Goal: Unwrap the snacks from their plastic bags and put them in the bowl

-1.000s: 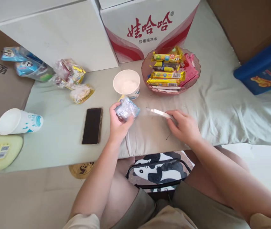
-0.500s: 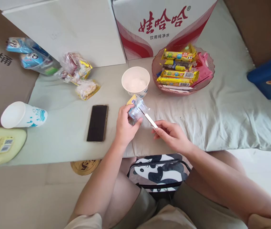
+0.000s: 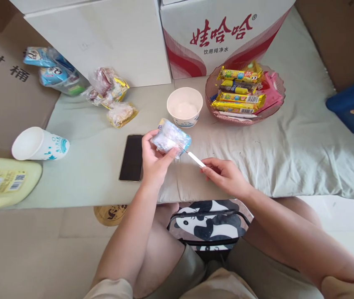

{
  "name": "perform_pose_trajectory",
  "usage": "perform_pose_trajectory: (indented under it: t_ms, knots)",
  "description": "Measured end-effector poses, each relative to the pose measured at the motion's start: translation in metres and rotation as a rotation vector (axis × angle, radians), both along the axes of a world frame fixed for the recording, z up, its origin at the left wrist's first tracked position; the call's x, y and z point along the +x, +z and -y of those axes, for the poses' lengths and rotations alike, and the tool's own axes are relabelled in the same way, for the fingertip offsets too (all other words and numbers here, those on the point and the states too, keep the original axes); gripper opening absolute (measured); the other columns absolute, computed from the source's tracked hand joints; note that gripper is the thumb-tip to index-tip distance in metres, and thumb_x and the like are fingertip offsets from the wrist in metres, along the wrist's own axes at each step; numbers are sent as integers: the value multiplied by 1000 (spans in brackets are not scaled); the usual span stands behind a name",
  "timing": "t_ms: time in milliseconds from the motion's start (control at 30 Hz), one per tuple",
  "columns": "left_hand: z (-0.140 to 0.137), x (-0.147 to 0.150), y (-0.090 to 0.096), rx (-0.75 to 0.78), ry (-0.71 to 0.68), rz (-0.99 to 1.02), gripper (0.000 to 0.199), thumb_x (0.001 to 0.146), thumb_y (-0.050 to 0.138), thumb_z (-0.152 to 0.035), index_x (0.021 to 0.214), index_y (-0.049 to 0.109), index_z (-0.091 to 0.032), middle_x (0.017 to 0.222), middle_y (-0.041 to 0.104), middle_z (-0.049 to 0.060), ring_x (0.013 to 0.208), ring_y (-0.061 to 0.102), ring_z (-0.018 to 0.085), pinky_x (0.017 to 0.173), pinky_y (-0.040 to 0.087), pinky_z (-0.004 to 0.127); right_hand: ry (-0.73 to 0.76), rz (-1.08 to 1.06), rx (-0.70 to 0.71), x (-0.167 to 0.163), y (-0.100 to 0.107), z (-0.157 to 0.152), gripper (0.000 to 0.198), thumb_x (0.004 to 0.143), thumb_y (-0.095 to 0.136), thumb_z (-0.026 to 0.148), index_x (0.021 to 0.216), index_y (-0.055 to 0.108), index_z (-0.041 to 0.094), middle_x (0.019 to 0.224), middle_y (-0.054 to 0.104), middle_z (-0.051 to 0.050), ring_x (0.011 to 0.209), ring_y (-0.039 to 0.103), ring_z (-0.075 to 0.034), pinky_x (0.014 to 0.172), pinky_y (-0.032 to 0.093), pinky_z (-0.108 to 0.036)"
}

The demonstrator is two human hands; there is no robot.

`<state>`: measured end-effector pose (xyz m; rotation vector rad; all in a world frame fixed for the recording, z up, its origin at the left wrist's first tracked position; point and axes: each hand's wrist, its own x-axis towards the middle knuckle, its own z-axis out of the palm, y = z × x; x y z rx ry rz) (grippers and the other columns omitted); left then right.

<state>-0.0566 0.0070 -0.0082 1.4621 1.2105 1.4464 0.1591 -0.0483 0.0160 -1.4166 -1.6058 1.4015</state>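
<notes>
My left hand [image 3: 157, 160] grips a small clear-and-blue plastic snack packet [image 3: 171, 138], thumb on its near side. In my right hand [image 3: 225, 176] is a slim knife with a white handle [image 3: 196, 160]. Its thin dark tip meets the packet's right lower part; whether it has gone through the plastic I cannot tell. Just behind the packet stands a white paper bowl [image 3: 185, 106] with something pale and round inside. A black phone [image 3: 131, 158] lies left of my left hand, partly hidden by it.
A pink glass bowl [image 3: 284, 97] of wrapped snacks stands at the back right, before a white carton [image 3: 226, 37]. More snack packets [image 3: 110, 89] lie back left. A paper cup [image 3: 41, 144] lies on its side near a yellow-green bottle [image 3: 8, 182]. A blue box [image 3: 352, 104] sits far right.
The packet has turned in my left hand, showing more of its blue, wide side. My left hand has shifted slightly left, over the phone's edge. The knife still points at the packet.
</notes>
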Motion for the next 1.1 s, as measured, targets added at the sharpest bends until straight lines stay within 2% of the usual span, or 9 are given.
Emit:
perform_pose_trajectory:
  t_ms: [167,300,400,533,633,733,900,1000,1100]
  knots:
    - [-4,-12,3,-126,16,-14,73,78,72,-70,133,36,-38,134,54,9,115,65,22,85,59,31,-19,61,89,12,-3,-1,28,93,55,41,103,70,19,73,70,-2,61,63,-15,55,47,-26]
    - [3,-6,2,-53,-18,-84,72,77,75,-66,130,40,-33,125,57,8,109,67,21,86,59,31,-244,387,407,38,-11,-12,22,91,57,32,103,72,22,86,72,-6,71,64,-19,65,51,-32]
    - [14,8,4,-61,-161,-180,59,80,78,-51,125,46,-29,120,62,7,98,69,19,80,59,30,-335,591,583,54,-21,-23,23,90,56,31,102,73,23,101,71,-11,86,66,-26,74,53,-39]
    - [25,23,11,-62,-354,-461,46,81,73,-31,122,54,-25,119,67,8,100,70,21,85,59,35,-358,763,616,63,-32,-29,25,91,55,31,104,74,22,98,69,-12,91,63,-31,81,50,-45]
    - [23,22,14,20,-276,-605,38,81,72,-36,114,60,-22,123,66,11,116,66,27,99,55,43,-430,853,592,63,-33,-29,29,91,56,30,112,73,20,105,69,-15,99,61,-35,87,47,-52]
    - [18,15,16,27,-176,-558,32,88,63,-45,109,62,-21,127,64,13,122,62,27,100,54,43,-423,783,628,57,-30,-25,32,92,55,29,119,69,19,111,68,-17,105,61,-36,93,47,-55]
    - [17,13,16,-75,-220,-478,39,80,71,-41,112,62,-21,113,71,9,104,69,24,82,58,34,-45,419,649,32,-23,-13,33,95,53,34,123,64,20,117,71,-14,111,65,-30,97,53,-47]
    - [18,15,14,-197,-155,-377,27,84,68,-34,107,64,-22,96,73,4,78,69,17,64,57,27,46,334,627,20,-22,-10,38,93,57,34,128,61,20,125,69,-14,116,66,-30,100,53,-47]
    - [15,14,12,-333,-100,-169,16,89,62,-34,100,65,-23,73,64,-2,53,57,11,46,50,22,-7,335,607,18,-23,-11,26,92,56,27,114,67,22,123,71,-13,114,67,-28,100,54,-47]
